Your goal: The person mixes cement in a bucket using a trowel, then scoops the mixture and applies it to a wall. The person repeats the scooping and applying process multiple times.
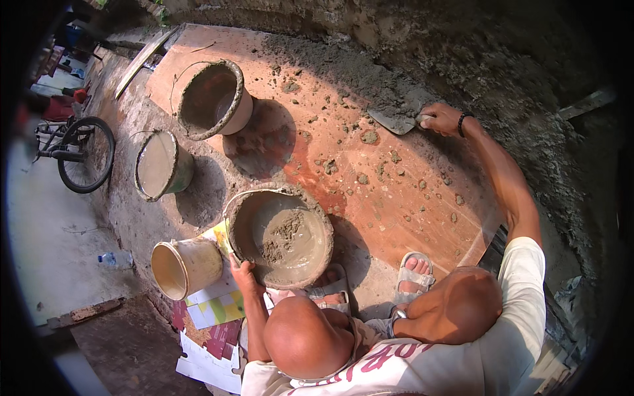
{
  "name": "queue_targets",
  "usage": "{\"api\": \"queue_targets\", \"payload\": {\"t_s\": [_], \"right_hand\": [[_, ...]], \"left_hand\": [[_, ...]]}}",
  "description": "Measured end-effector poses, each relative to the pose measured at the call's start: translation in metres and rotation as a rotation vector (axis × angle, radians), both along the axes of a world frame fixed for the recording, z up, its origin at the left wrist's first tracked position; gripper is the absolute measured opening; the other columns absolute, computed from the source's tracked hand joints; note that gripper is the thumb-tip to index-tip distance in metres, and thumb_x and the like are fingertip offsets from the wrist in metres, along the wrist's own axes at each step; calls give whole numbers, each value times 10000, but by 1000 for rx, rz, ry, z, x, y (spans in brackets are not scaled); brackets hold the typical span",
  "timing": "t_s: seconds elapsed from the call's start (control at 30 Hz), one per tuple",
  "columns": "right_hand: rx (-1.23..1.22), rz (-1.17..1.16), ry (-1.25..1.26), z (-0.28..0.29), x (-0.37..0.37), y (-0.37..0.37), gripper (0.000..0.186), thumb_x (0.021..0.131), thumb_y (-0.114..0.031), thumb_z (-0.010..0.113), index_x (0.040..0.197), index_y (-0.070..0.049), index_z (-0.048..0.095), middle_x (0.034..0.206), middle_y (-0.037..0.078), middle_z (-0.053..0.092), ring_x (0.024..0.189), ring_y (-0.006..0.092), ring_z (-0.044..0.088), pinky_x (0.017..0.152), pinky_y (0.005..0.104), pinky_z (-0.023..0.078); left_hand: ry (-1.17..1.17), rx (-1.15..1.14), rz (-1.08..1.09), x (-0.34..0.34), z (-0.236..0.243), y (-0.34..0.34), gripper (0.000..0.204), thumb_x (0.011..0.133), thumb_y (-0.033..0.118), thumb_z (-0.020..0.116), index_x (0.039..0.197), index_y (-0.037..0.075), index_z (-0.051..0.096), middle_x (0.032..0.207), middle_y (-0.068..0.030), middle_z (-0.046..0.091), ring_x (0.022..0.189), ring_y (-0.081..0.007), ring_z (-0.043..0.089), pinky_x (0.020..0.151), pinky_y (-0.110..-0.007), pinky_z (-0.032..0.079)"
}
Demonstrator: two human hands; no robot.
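Observation:
My left hand (246, 273) grips the rim of a mortar-crusted bucket (329, 232) in front of my knees. Wet grey mortar (284, 228) lies inside it, with a thicker clump in the middle. Out to the far right, my right hand (441, 120) is closed round the handle of a trowel (395, 123). The trowel's blade rests low at the edge of a long heap of grey mortar (343, 66), which lies along the foot of the rough wall on a reddish board (396, 191).
Left of the board stand an empty mortar-smeared bucket (236, 119) and a pail of greyish liquid (156, 165). A cream bucket (205, 264) lies tipped by torn cardboard (218, 310). The rough wall (528, 132) borders the right side. A bicycle wheel (111, 155) and plastic bottle (115, 260) are farther left.

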State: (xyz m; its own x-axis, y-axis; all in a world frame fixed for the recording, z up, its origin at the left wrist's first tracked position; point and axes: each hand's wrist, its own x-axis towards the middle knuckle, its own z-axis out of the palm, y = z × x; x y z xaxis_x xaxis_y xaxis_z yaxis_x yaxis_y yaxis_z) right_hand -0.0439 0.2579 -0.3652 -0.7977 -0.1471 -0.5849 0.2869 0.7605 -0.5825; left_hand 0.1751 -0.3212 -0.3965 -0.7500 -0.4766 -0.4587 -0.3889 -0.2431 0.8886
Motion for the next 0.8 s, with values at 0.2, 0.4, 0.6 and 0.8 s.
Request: {"api": "queue_targets", "payload": {"t_s": [0.2, 0.4, 0.6, 0.8], "right_hand": [[43, 14, -16, 7, -55, -1, 173, 932, -209, 572, 903, -40, 596, 579, 19, 451, 488, 131, 424, 456, 346, 338], [-4, -61, 52, -1, -39, -7, 185, 947, -186, 549, 818, -52, 552, 593, -4, 420, 478, 116, 389, 453, 332, 322], [-66, -108, 10, -13, -23, 15, 358, 937, -203, 571, 1243, -18, 592, 633, 25, 482, 495, 120, 399, 452, 317, 331], [-128, -149, 15, -5, -19, 17, 209, 931, -163, 555, 1059, -24, 643, 626, 1, 461, 480, 97, 384, 429, 311, 317]], "left_hand": [[28, 20, 3, -2, 0, 3, 902, 682, 3, 485, 1520, 20, 151, 943, -76, 554, 707, -154, 514, 654, -286, 481], [31, 12, 8, -1, 2, 4, 876, 674, -3, 475, 1500, -2, 180, 946, -81, 556, 705, -149, 521, 634, -284, 484], [33, 20, -8, -3, 1, 3, 816, 661, -5, 472, 1451, -6, 268, 935, -74, 554, 704, -153, 523, 632, -287, 488], [-9, 6, 12, -9, 18, 16, 732, 656, -5, 472, 1379, 3, 357, 918, -62, 555, 692, -151, 523, 615, -280, 483]]}}
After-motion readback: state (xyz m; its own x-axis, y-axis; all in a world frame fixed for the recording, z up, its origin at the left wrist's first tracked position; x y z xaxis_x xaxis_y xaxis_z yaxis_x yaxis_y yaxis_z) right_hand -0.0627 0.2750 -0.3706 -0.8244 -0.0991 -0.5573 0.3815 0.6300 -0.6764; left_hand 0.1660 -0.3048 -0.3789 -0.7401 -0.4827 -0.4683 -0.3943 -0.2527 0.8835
